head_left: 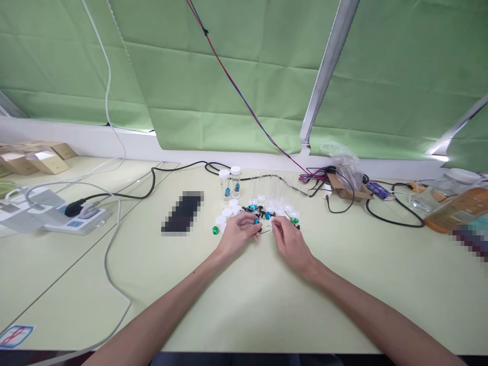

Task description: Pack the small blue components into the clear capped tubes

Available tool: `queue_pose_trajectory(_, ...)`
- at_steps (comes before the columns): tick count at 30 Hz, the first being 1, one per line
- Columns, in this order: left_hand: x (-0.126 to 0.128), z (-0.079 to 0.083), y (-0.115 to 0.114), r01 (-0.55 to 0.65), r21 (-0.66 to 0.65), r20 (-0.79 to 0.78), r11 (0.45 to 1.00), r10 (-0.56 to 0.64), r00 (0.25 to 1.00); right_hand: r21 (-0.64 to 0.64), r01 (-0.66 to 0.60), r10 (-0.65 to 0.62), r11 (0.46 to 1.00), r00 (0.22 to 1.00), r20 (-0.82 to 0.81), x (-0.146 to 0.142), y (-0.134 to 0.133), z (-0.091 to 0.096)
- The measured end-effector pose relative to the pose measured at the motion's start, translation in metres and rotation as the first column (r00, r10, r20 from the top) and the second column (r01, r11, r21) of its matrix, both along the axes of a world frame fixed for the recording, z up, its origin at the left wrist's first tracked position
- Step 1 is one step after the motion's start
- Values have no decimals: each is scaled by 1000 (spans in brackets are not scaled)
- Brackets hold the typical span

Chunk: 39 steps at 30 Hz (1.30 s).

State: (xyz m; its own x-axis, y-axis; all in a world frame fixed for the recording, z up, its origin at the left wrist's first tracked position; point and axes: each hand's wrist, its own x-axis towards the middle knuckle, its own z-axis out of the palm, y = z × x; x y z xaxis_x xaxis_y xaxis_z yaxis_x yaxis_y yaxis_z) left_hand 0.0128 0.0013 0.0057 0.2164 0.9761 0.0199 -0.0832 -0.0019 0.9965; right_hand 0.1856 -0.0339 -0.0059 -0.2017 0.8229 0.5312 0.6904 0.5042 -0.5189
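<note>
My left hand is closed in a pinch around a small blue and black part, too small to name more closely. Opposite it, my right hand has its thumb and fingertips pressed together at the end of a thin metal wire piece, which reaches towards the left fingers. Just beyond both hands lies a cluster of small blue and black parts. White round caps and a green ring-like piece lie left of it. Green pieces are partly hidden behind my right hand.
Two clear vials with white lids stand behind the cluster, beside clear tubes. A pixelated dark rectangle lies left. A power strip and cables are farther left; a cardboard box and orange bottle are right.
</note>
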Motion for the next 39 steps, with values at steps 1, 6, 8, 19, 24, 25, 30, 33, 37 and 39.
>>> queue_pose_trajectory(1, 0, -1, 0, 8, 20, -10, 1000, -8, 1000, 24, -13, 13, 1000, 1000, 1, 0, 0, 0)
queue_pose_trajectory(6, 1, -3, -2, 39, 75, -55, 996, -35, 998, 81, -80, 79, 994, 997, 18, 0, -2, -1)
queue_pose_trajectory(8, 1, -3, -2, 46, 74, -64, 996, -42, 997, 73, -99, 98, 992, 995, 26, 0, -2, -2)
queue_pose_trajectory(19, 3, -4, -3, 98, 34, 7, 995, -99, 995, 70, -126, 128, 990, 992, -17, -1, -3, -1)
queue_pose_trajectory(24, 4, 0, -5, 99, 1, 31, 995, -99, 995, 81, -118, 121, 990, 992, -32, 0, -2, -4)
queue_pose_trajectory(25, 4, 0, -5, 100, -7, 32, 995, -100, 994, 76, -114, 116, 991, 993, -26, 0, -2, -4)
queue_pose_trajectory(30, 4, -1, -4, 99, -36, 42, 994, -98, 994, 89, -79, 80, 993, 997, -2, 1, -2, -6)
queue_pose_trajectory(33, 4, 0, -4, 111, -45, 54, 993, -109, 993, 97, -64, 67, 993, 997, -26, 1, -1, -6)
queue_pose_trajectory(37, 4, 5, -7, 120, -47, 63, 992, -117, 991, 118, -92, 102, 989, 992, -75, 0, 0, -6)
queue_pose_trajectory(39, 4, 7, -8, 124, -52, 66, 991, -120, 991, 121, -109, 120, 987, 989, -89, 0, 0, -7)
